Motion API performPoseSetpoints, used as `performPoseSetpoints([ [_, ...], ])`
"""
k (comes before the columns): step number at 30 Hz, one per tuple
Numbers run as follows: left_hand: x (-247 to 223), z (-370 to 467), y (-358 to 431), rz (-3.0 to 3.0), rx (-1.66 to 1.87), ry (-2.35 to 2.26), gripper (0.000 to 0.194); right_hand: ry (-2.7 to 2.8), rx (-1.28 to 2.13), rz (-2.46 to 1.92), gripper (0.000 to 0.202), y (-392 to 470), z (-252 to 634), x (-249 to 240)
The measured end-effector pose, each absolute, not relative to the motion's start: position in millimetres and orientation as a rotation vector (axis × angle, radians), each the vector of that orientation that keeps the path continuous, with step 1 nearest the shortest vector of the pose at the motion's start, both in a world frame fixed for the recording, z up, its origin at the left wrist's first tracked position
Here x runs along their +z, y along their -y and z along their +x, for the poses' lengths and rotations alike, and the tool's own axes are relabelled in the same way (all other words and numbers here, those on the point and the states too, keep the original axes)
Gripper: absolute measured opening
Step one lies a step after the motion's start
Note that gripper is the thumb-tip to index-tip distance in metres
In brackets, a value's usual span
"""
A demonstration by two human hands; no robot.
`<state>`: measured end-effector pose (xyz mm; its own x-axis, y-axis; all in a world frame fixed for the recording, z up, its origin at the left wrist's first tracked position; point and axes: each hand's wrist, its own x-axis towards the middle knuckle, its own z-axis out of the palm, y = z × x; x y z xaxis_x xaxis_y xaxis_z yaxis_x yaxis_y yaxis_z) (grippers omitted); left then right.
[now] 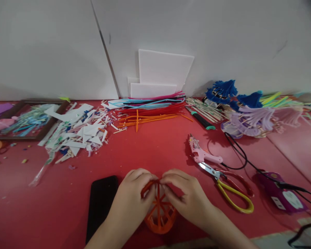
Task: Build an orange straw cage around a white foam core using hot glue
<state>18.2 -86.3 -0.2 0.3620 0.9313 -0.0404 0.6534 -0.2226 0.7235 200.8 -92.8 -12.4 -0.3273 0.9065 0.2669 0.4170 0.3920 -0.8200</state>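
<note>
An orange round frame [160, 229] with spokes, made of what look like fuzzy pipe cleaners, sits at the front of the red table. My left hand [134, 193] pinches its upper left edge between thumb and fingers. On the other side, the fingertips of my right hand [185, 197] close on the top of the same frame, beside a spoke. Both hands nearly meet there, and they cover part of the rim. A black phone [102, 200] lies just left of my left hand. To the right are a pink glue gun [197, 148] and scissors [233, 195] with red and yellow handles.
Bundles of coloured pipe cleaners [150, 119] lie at the back, before white boards [166, 69]. Paper scraps [85, 135] and a brown frame [28, 139] are left. Back right are a cutter [202, 119] and blue and lilac pieces [254, 119]. A black cord leads towards a purple power box [281, 195].
</note>
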Motion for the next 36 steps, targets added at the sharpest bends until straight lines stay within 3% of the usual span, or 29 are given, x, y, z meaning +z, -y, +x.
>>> performPoseSetpoints([
  [7,-0.6,-0.5,95.3,1.809,0.702,-1.452,0.022,1.924,0.810,-1.241,0.020,98.4,200.5,-16.3],
  [12,5.4,-23.8,105.7,1.683,0.635,-1.549,0.024,1.891,0.775,-1.309,0.027,101.0,200.3,-19.2],
  [22,10.9,-11.3,117.6,1.610,0.668,-1.518,0.019,1.792,0.712,-1.362,0.022,105.8,194.7,-19.7],
  [30,5.9,-18.9,123.6,1.144,1.329,-1.418,0.011,1.796,0.676,-1.358,0.019,108.0,193.9,-21.2],
  [36,21.6,-18.9,106.0,0.717,1.546,-1.155,0.031,1.755,0.674,-1.397,0.017,106.2,192.6,-22.7],
])
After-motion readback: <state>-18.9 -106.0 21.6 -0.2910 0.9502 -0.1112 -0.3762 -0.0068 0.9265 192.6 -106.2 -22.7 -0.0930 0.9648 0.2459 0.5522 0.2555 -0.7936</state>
